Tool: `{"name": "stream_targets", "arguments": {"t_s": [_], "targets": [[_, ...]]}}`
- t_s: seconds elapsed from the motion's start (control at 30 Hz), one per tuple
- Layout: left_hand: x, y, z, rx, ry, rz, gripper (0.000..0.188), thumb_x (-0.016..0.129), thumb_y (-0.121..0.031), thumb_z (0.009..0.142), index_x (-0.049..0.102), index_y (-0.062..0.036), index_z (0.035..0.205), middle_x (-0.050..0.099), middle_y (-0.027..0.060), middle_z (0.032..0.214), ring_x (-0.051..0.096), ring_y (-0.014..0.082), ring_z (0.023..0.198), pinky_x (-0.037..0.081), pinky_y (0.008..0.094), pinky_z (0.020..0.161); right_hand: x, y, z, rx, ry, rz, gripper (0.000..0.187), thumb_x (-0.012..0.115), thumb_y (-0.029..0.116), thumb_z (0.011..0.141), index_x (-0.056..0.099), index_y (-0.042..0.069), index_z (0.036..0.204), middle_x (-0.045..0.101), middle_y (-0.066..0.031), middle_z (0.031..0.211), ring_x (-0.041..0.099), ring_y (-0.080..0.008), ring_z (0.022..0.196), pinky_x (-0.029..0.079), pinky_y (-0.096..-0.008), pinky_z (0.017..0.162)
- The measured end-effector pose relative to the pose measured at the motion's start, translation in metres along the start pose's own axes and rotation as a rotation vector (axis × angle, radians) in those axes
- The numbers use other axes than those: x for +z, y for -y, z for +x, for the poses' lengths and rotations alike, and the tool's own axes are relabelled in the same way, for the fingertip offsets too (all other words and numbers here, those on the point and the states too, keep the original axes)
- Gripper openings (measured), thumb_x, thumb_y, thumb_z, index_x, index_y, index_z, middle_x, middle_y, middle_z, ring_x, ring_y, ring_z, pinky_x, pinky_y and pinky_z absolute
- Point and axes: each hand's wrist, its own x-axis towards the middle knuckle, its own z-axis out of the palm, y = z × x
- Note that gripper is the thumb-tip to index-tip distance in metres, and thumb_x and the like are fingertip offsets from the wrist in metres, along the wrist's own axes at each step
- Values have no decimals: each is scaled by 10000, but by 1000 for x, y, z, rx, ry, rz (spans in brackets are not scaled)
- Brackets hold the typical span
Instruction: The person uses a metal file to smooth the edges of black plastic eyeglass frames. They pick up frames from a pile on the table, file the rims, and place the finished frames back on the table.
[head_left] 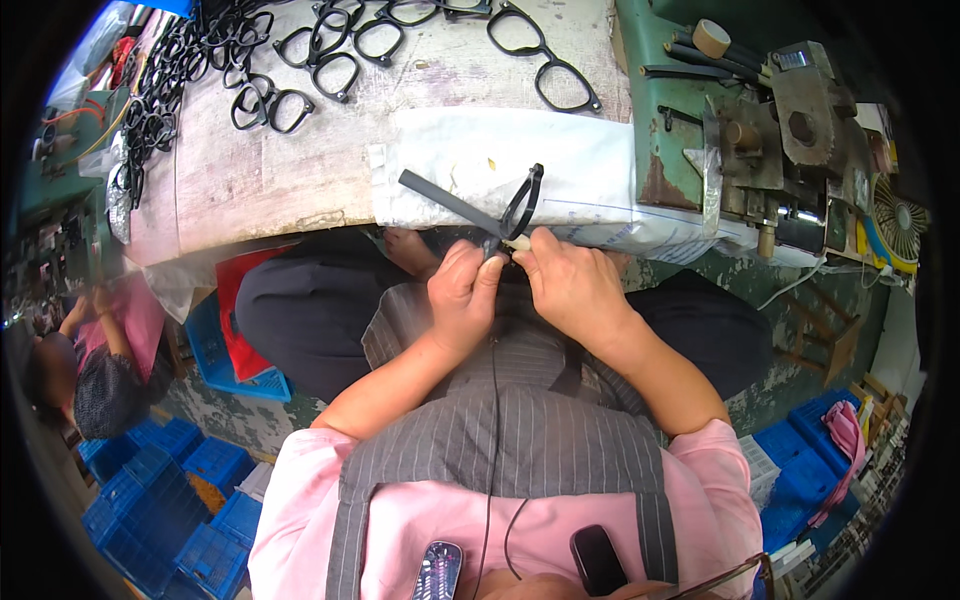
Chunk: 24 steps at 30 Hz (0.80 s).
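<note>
Just past the front edge of the table, my hands meet close together over my lap. My left hand (pixel 465 290) is closed, pinching a black eyeglass frame (pixel 535 184); one rim stands up beyond my fingers and the rest is covered by them. A straight dark grey stick (pixel 448 199), which looks like an abrasive-wrapped file, crosses beside that rim and points to the far left. Its pale end lies at the fingertips of my right hand (pixel 578 285), which are closed around it.
More black eyeglass frames (pixel 545 60) lie across the worktable (pixel 270 180), heaped at the far left. White sheeting (pixel 590 160) covers its front edge. A metal machine (pixel 800 140) and dark rods stand at right. Blue crates (pixel 150 510) sit on the floor; another person (pixel 110 360) works at left.
</note>
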Motion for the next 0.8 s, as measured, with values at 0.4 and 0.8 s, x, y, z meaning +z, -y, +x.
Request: {"name": "stream_targets", "arguments": {"t_s": [0.4,0.8], "targets": [[-1,10,-8,-161,21,-153,158,567,-117,938,617,26,891,587,79,741,505,164,641,422,268,607,4,0,-8,-80,-88,101,264,553,252,924,485,24,810,611,-185,641,619,-383,587,489,-470,513],[-4,25,-10,-298,83,-609,298,547,-227,979,615,28,1116,605,30,801,531,87,725,430,207,653,-18,-19,-38,-50,-264,363,192,553,170,946,509,4,860,555,-185,662,570,-386,606,426,-418,537]]}}
